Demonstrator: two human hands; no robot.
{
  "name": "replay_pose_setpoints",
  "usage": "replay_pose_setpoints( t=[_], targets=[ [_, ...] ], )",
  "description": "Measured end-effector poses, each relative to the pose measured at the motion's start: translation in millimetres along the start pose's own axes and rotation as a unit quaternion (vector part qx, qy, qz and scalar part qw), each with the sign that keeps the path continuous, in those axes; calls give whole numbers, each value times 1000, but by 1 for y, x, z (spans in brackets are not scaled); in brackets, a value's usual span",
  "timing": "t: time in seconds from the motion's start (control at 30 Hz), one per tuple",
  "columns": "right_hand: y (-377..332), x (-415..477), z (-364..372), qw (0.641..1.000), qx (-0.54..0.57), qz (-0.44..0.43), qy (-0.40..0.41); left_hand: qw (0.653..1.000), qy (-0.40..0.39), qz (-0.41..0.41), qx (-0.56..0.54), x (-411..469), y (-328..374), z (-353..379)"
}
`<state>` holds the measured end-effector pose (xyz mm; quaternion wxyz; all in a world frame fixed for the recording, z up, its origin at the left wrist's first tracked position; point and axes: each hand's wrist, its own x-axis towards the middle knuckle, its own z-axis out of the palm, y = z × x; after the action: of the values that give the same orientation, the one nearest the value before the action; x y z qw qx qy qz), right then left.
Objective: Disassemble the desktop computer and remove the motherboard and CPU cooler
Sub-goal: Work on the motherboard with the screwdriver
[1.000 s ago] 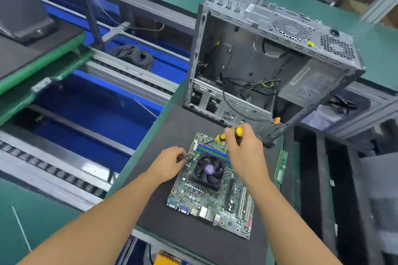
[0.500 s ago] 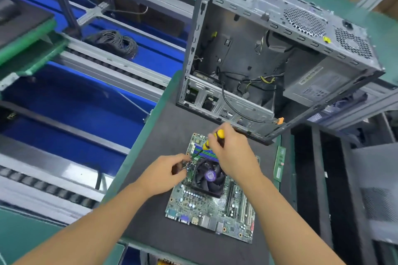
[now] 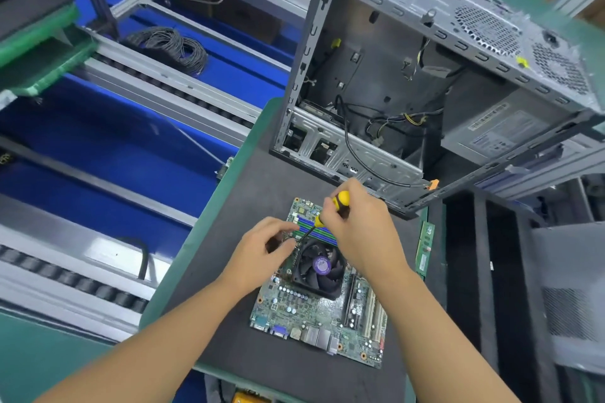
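A green motherboard (image 3: 304, 311) lies flat on the dark mat (image 3: 262, 173). A black CPU cooler (image 3: 319, 268) with a purple hub sits on its upper half. My right hand (image 3: 360, 232) grips a yellow and black screwdriver (image 3: 337, 203), whose tip points down at the cooler's upper left corner. My left hand (image 3: 265, 249) has its fingers curled at that same corner, pinching something small and dark beside the tip. The open desktop case (image 3: 409, 75) stands behind the board with loose cables inside.
A green memory stick (image 3: 425, 249) lies on the mat's right edge. A conveyor with blue panels and a coil of black cable (image 3: 170, 42) runs along the left. A power supply (image 3: 501, 131) remains in the case. Dark racks stand at the right.
My right hand has shifted the screwdriver left and tilted it, bringing the tip down to the cooler's upper left corner. My left hand stays at that corner. The camera moved closer.
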<state>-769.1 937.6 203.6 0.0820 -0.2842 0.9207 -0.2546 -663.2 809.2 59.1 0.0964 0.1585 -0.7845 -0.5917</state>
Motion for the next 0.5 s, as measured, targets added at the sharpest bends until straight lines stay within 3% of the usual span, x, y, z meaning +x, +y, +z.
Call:
replay_pose_setpoints(
  t=[0.17, 0.5],
  targets=[
    [-2, -5, 6, 999, -10, 1, -35, 999, 4, 27, 33, 3, 1, 2],
    [1, -10, 6, 1000, 21, 11, -8, 998, 18, 39, 38, 3, 2, 5]
  ],
)
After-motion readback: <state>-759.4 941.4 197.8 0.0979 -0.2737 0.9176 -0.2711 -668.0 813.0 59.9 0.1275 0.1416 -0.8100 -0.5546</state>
